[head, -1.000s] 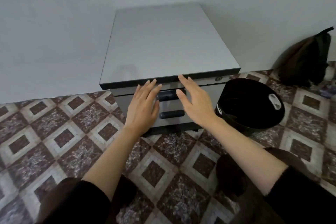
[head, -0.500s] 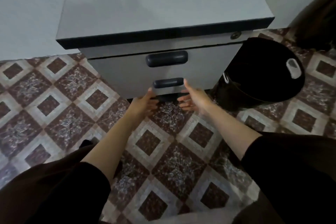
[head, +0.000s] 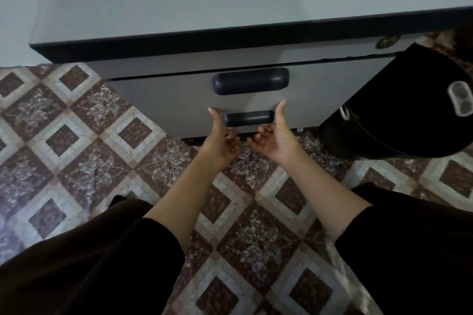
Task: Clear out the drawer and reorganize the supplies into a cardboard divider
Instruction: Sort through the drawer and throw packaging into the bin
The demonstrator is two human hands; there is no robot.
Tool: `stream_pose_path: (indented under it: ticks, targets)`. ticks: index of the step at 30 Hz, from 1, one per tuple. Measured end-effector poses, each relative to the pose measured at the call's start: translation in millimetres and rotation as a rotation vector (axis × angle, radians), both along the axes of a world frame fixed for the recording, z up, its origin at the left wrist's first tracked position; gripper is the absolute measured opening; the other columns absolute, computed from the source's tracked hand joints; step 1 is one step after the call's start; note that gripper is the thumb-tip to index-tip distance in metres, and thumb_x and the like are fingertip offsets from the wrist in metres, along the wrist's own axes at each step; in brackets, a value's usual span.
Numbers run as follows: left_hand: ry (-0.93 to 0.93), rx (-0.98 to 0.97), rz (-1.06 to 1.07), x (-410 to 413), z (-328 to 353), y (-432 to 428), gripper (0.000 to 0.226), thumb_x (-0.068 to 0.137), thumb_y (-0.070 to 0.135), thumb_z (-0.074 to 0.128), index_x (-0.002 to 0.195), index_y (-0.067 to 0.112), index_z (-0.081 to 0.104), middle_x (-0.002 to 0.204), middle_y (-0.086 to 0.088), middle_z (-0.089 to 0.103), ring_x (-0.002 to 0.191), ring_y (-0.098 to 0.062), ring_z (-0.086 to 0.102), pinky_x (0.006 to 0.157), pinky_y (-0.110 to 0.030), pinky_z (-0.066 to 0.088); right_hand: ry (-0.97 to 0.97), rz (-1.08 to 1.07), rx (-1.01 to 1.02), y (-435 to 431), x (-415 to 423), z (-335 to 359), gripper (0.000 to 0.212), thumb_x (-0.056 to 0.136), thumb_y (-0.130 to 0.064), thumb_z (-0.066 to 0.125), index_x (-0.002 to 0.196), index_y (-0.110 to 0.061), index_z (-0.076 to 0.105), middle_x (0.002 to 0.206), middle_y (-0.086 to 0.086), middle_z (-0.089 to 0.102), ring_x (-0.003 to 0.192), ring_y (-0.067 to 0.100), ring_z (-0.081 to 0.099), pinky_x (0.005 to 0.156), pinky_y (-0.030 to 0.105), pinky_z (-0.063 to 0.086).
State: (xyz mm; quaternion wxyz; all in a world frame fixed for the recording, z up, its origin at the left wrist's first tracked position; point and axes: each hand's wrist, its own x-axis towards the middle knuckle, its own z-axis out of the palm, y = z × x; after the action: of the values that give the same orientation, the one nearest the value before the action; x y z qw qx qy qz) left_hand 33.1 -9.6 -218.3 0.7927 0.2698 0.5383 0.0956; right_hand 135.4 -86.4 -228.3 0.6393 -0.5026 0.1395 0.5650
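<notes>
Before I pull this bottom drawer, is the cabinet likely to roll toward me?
Possibly: a dark caster-like foot shows under the cabinet, on smooth tile, so it may creep. The lower handle looks rigid and chunky, likely a firm grip.

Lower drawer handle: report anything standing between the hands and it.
Nothing visible does. The left hand and right hand sit at either end of the lower handle, thumbs raised; the black bin stands off to the right.
</notes>
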Motion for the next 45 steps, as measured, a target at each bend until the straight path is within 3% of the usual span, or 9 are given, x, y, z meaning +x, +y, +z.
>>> stream_pose_path:
  ticks: [4, 7, 12, 16, 22, 25, 38, 41, 45]
  targets:
    - [0.067, 0.015, -0.024, 5.3, 1.4, -0.2, 0.078, 0.068, 0.085, 0.03, 0.088, 0.014, 0.055, 0.062, 0.003, 0.047, 0.055, -0.008, 0.047, 0.053, -0.021, 0.044, -0.03, 0.073, -0.029, 0.3, 0.5, -3.2, 0.076, 0.059, -0.081, 0.042, 0.084, -0.012, 0.059, 0.055, -0.001, 0.043, 0.058, 0.015, 0.049, 0.072, 0.036, 0.055]
    - [0.103, -0.016, -0.06, 8.6, 1.3, -2.1, 0.094, 0.066, 0.088, 0.026, 0.108, 0.009, 0.056, 0.088, -0.004, 0.062, 0.082, -0.017, 0.058, 0.08, -0.03, 0.05, -0.065, 0.106, -0.085, -1.7, -1.0, -0.5, 0.081, 0.065, -0.083, 0.039, 0.095, -0.011, 0.061, 0.044, -0.002, 0.054, 0.063, 0.017, 0.054, 0.076, 0.04, 0.056]
    - [0.149, -0.072, -0.093, -2.6, 12.9, -14.8, 0.13, 0.036, 0.094, 0.044, 0.133, 0.008, 0.048, 0.125, -0.013, 0.059, 0.109, -0.029, 0.057, 0.1, -0.044, 0.042, -0.084, 0.113, -0.225, -7.3, -16.4, 8.1, 0.082, 0.065, -0.082, 0.049, 0.11, -0.013, 0.06, 0.103, 0.011, 0.065, 0.091, 0.024, 0.06, 0.067, 0.036, 0.056]
    - [0.232, -0.033, -0.137, -19.0, 15.9, -24.2, 0.079, 0.073, 0.078, 0.046, 0.111, 0.011, 0.061, 0.1, -0.006, 0.064, 0.084, -0.018, 0.057, 0.071, -0.035, 0.042, -0.075, 0.122, -0.286, -24.0, -25.4, 17.1, 0.055, 0.077, -0.063, 0.061, 0.101, -0.013, 0.06, 0.086, 0.007, 0.058, 0.073, 0.018, 0.055, 0.058, 0.035, 0.055]
    - [0.242, -0.017, -0.114, -44.7, 20.0, -55.5, 0.043, 0.083, 0.059, 0.053, 0.089, 0.016, 0.06, 0.085, -0.005, 0.058, 0.075, -0.016, 0.054, 0.074, -0.032, 0.044, -0.051, 0.18, -0.349, -57.0, -43.5, 19.5, 0.047, 0.08, -0.056, 0.061, 0.092, -0.011, 0.056, 0.068, 0.004, 0.046, 0.058, 0.015, 0.048, 0.056, 0.036, 0.056]
    - [0.256, -0.036, -0.092, -57.9, 20.9, -73.4, 0.041, 0.085, 0.055, 0.055, 0.087, 0.014, 0.058, 0.082, -0.007, 0.058, 0.07, -0.017, 0.055, 0.06, -0.028, 0.045, -0.028, 0.198, -0.358, -77.3, -55.7, 21.8, 0.044, 0.081, -0.054, 0.061, 0.087, -0.01, 0.056, 0.064, 0.005, 0.048, 0.055, 0.016, 0.048, 0.059, 0.037, 0.056]
    - [0.418, 0.036, -0.297, -97.5, 24.4, -114.7, 0.056, 0.084, 0.062, 0.05, 0.089, 0.007, 0.059, 0.076, -0.007, 0.061, 0.065, -0.018, 0.055, 0.073, -0.03, 0.047, -0.23, 0.322, -0.505, -128.4, -79.6, 38.0, 0.04, 0.087, -0.047, 0.058, 0.081, -0.008, 0.052, 0.065, 0.008, 0.052, 0.054, 0.018, 0.049, 0.053, 0.037, 0.053]
    - [0.492, 0.227, -0.454, -105.9, 29.9, -117.3, 0.06, 0.088, 0.06, 0.046, 0.092, 0.004, 0.065, 0.075, -0.008, 0.064, 0.062, -0.019, 0.057, 0.057, -0.028, 0.048, -0.436, 0.454, -0.571, -134.4, -83.6, 42.8, 0.052, 0.088, -0.052, 0.053, 0.072, -0.003, 0.054, 0.062, 0.01, 0.057, 0.051, 0.022, 0.053, 0.057, 0.038, 0.053]
    - [0.611, 0.721, -0.77, -124.8, 43.7, -112.4, 0.043, 0.088, 0.048, 0.055, 0.076, 0.009, 0.068, 0.065, -0.004, 0.061, 0.061, -0.018, 0.058, 0.059, -0.028, 0.048, -1.253, 0.767, -0.612, -149.5, -82.8, 48.8, 0.053, 0.084, -0.055, 0.059, 0.059, -0.009, 0.052, 0.059, 0.004, 0.056, 0.06, 0.019, 0.054, 0.06, 0.033, 0.048]
